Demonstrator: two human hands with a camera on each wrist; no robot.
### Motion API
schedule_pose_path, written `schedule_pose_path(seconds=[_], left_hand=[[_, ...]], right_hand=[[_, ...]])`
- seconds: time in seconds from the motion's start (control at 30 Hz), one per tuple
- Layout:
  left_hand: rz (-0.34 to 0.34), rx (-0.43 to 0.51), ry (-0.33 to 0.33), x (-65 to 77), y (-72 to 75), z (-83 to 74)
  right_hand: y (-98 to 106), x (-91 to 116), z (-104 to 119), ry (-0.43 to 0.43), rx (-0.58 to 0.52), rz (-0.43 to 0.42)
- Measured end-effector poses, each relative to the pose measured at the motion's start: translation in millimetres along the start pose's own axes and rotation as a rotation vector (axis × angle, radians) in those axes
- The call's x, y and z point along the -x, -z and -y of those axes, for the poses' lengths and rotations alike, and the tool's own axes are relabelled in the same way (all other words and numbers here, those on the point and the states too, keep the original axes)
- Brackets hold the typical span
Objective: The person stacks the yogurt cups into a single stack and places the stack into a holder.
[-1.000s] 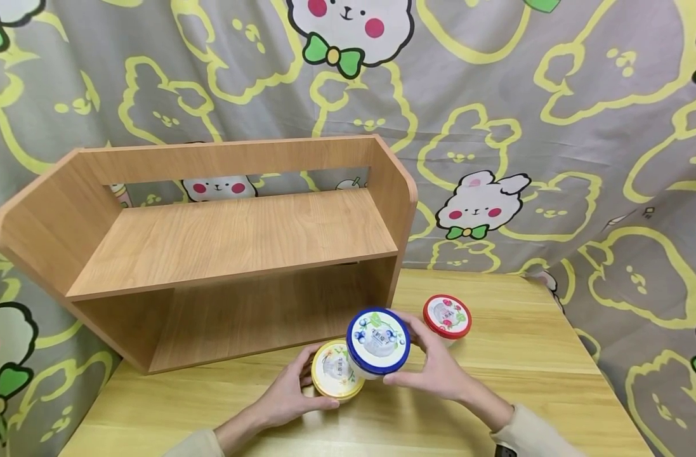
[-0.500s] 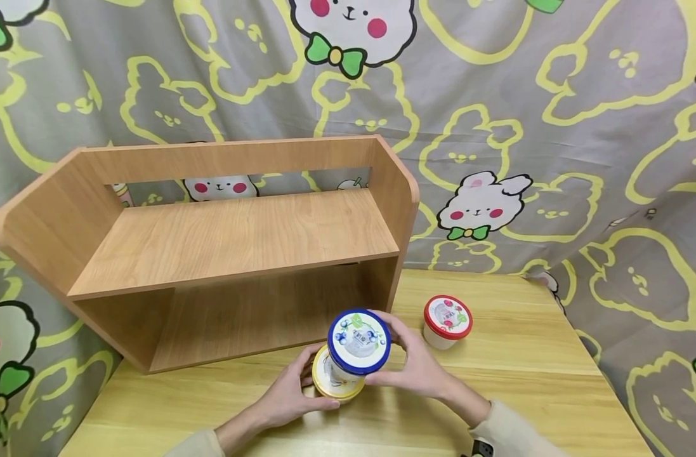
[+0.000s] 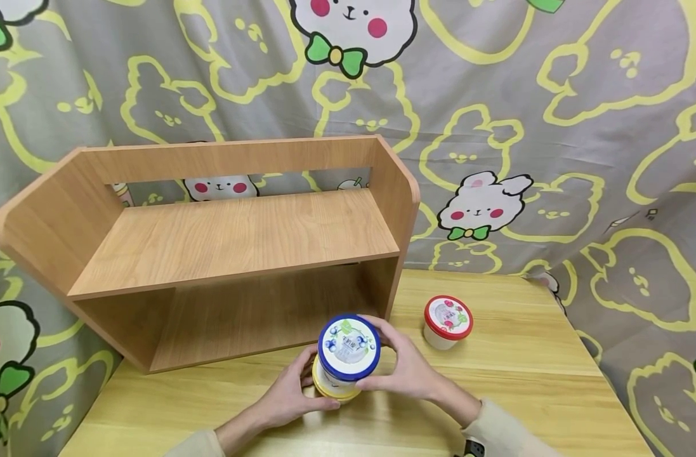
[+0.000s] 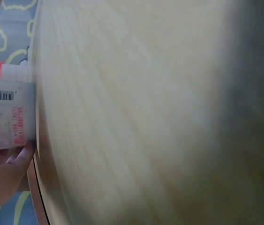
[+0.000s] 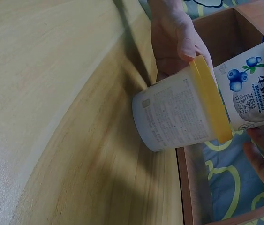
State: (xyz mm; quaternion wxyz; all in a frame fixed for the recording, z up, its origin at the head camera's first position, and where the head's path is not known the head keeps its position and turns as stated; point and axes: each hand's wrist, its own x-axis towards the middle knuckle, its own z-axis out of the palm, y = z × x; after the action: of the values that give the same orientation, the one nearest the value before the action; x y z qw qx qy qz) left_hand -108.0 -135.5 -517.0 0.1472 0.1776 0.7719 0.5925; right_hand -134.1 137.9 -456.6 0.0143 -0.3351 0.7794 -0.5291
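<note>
Person at the table (image 3: 530, 393), before a wooden shelf (image 3: 239, 231). Left hand (image 3: 286, 393) curled round the yellow-lidded tub (image 5: 174, 112), upright on the tabletop. Right hand (image 3: 409, 368), fingers and thumb clamped on the blue-lidded tub (image 3: 349, 347), held directly over the yellow lid, base at it. Red-lidded tub (image 3: 448, 320) stands apart, to the right.

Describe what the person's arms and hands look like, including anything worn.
The left hand and right hand are gloveless. The left sleeve and right sleeve are pale beige, ending above the wrist. A dark device shows at the right cuff, cut off by the head view's edge.
</note>
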Motion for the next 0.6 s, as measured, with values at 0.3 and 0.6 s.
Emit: schedule_pose_path(seconds=[0.3,0.6], left_hand=[[-0.001,-0.010,0.016,-0.1,-0.3,-0.4],[-0.002,-0.003,0.023,-0.2,0.2,0.0]], right_hand=[[-2.9,-1.9,-2.3,-0.062,0.003,0.019],[-0.6,-6.5,-2.9,-0.088,0.009,0.060]])
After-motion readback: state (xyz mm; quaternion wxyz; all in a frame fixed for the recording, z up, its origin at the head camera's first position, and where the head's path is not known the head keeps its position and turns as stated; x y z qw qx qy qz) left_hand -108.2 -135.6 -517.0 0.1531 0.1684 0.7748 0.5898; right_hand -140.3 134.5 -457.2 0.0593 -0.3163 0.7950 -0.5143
